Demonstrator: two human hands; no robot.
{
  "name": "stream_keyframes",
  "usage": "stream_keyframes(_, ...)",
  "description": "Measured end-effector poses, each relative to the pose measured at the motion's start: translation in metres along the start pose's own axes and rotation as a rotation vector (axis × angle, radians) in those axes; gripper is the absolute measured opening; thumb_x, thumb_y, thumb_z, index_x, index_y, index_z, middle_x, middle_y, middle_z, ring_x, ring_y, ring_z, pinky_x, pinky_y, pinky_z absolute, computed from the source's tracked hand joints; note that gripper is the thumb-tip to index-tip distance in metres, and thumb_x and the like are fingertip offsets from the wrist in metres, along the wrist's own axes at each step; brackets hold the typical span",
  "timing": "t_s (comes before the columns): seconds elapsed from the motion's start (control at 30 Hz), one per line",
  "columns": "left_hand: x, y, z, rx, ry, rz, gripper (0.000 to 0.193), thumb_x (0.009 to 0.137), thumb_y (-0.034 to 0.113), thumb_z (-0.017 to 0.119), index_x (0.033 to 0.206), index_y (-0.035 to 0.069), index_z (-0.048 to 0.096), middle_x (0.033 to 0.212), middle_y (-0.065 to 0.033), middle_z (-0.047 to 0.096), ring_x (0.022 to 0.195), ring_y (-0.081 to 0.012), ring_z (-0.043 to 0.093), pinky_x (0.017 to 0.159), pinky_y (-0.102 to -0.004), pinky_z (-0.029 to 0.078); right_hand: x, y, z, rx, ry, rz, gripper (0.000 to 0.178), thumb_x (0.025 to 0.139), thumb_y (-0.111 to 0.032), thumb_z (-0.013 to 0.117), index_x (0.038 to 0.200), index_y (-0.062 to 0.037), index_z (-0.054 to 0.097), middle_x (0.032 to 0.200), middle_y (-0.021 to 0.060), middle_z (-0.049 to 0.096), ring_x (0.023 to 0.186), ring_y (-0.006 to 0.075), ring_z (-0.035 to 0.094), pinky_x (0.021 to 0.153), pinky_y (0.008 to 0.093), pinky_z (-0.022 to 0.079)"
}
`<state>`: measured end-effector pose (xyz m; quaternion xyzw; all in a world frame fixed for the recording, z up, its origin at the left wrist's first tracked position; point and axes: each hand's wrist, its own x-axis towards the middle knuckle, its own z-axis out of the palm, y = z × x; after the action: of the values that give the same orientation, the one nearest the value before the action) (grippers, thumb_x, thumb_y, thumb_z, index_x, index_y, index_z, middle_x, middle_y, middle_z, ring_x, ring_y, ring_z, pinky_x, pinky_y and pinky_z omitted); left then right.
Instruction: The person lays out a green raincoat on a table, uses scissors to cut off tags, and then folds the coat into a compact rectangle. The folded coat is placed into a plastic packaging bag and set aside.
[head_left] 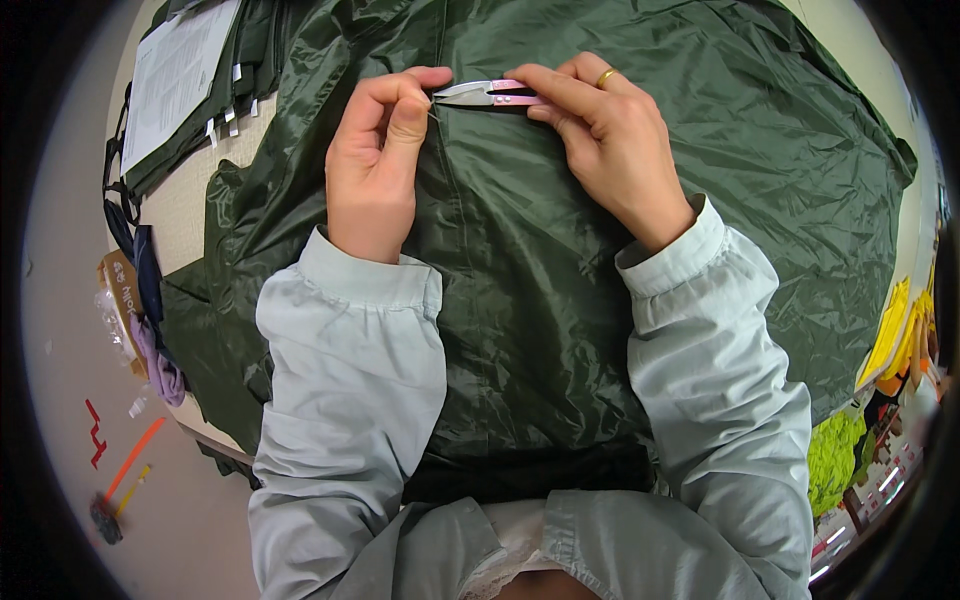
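A dark green, shiny garment (540, 270) is spread across the table, with a stitched seam running down it below my hands. My right hand (615, 135) holds a pair of thread snips (485, 94) with pink handles and silver blades, pinched between thumb and fingers. The blade tips point left and reach the fingers of my left hand (378, 160). Those fingers are closed in a pinch, and a thin pale thread (433, 112) shows at them, right by the blade tips. The left fingertips are partly hidden behind the thumb.
At the far left, a printed paper sheet (180, 75) lies on a stack of folded dark green garments (262, 50) with white tags. A cardboard box (120, 290) and lilac cloth (155, 360) are at the table's left edge. Yellow fabric (888, 335) shows at the right.
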<state>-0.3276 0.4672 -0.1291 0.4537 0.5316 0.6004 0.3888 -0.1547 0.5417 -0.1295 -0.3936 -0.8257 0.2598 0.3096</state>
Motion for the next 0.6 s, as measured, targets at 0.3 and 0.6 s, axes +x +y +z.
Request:
stream_keyframes(0.3, 0.0011, -0.0055, 0.0003, 0.2, 0.026, 0.073, 0.017, 0.095, 0.018, 0.046, 0.094, 0.002, 0.051, 0.099, -0.0067, 0.057, 0.087, -0.0095, 0.05, 0.079, -0.0208, 0.038, -0.0036, -0.0038, 0.001, -0.06, 0.013, -0.015, 0.023, 0.076, -0.009, 0.063, 0.099, -0.0138, 0.066, 0.076, 0.0025, 0.056, 0.068, 0.0211, 0.055, 0.058, 0.0314, 0.043)
stream_keyframes(0.6, 0.0044, -0.0038, 0.0, 0.219, 0.051, 0.133, 0.017, 0.096, 0.017, 0.042, 0.092, 0.002, 0.047, 0.081, -0.0008, 0.047, 0.092, -0.0134, 0.055, 0.074, -0.0204, 0.038, -0.0037, -0.0032, 0.002, -0.084, 0.021, -0.025, 0.023, 0.076, -0.01, 0.063, 0.098, -0.0154, 0.066, 0.078, 0.0019, 0.057, 0.069, 0.0219, 0.056, 0.059, 0.0322, 0.044)
